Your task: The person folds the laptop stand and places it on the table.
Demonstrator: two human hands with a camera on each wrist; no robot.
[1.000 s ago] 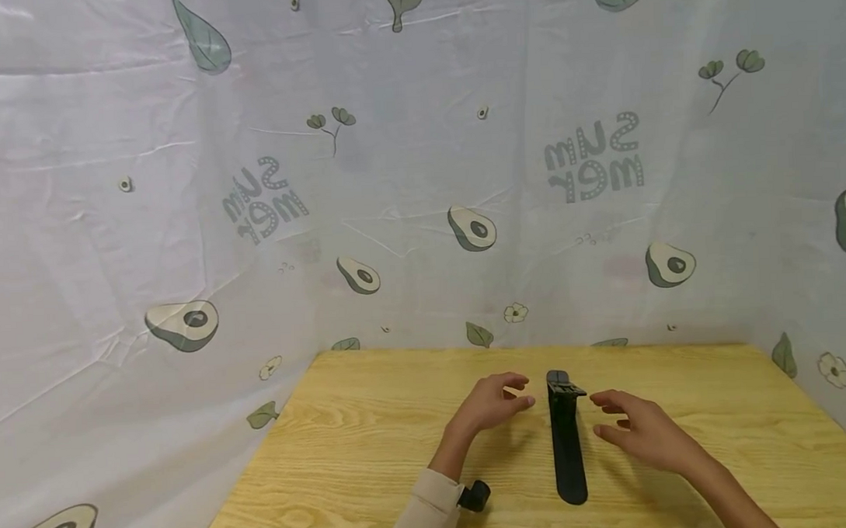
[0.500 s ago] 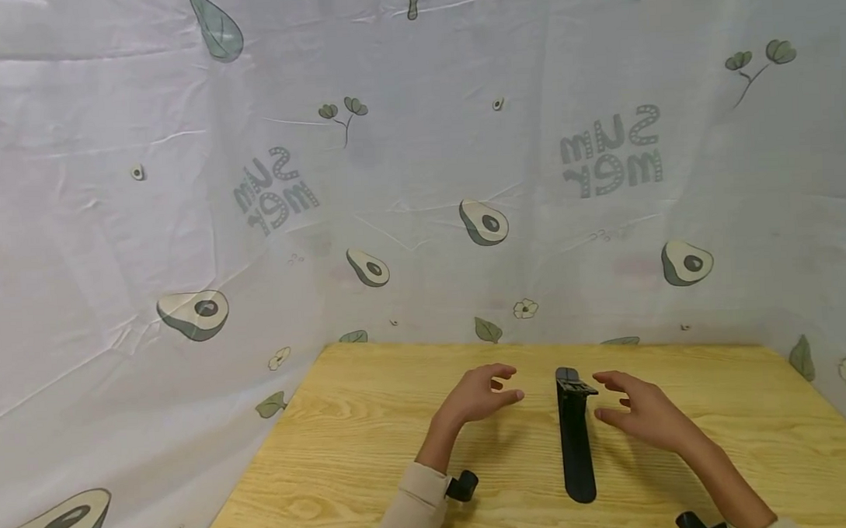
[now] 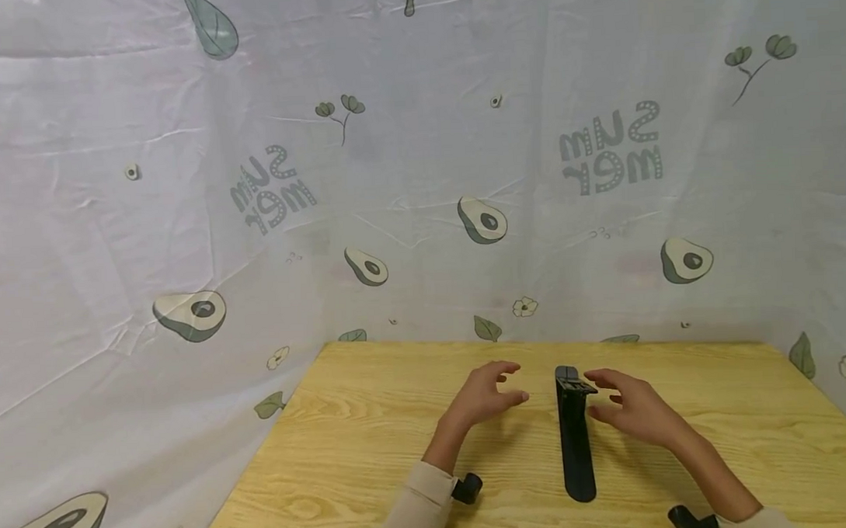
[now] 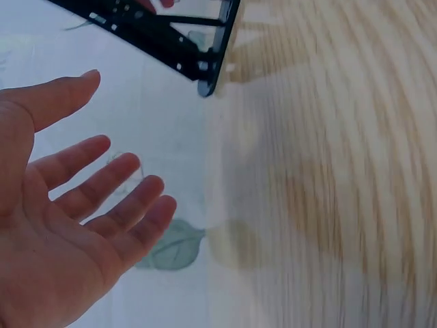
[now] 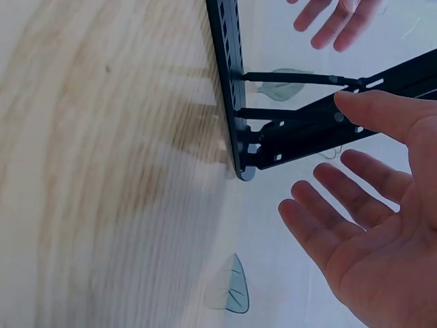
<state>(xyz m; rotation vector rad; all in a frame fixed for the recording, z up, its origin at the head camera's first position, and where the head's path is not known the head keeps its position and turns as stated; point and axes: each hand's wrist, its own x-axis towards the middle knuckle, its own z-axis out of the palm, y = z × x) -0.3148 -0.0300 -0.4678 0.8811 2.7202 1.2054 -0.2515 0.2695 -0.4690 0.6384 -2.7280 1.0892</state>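
Note:
A black folding stand (image 3: 577, 461) is on the wooden table, with a long flat base, a raised slanted arm and thin struts linking the two. To its left, my left hand (image 3: 482, 395) hovers apart from it, fingers spread and relaxed. My right hand (image 3: 636, 409) is close on the other side, loosely extended beside the raised arm. In the right wrist view, the thumb of the right hand (image 5: 382, 225) overlaps the slotted arm (image 5: 307, 137); whether it touches, I cannot tell. From the left wrist, the stand (image 4: 153, 34) appears beyond the left hand (image 4: 61, 232).
The light wooden table (image 3: 359, 445) runs back to a pale curtain (image 3: 406, 171) printed with avocados and leaves. More curtain hangs along the left and right. Small black devices (image 3: 467, 488) sit at both wrists, by the beige sleeves (image 3: 420, 505).
The head view has shifted slightly. My right hand has come a little closer to the stand's raised arm. The left hand has stayed nearly in place, and the stand has not moved.

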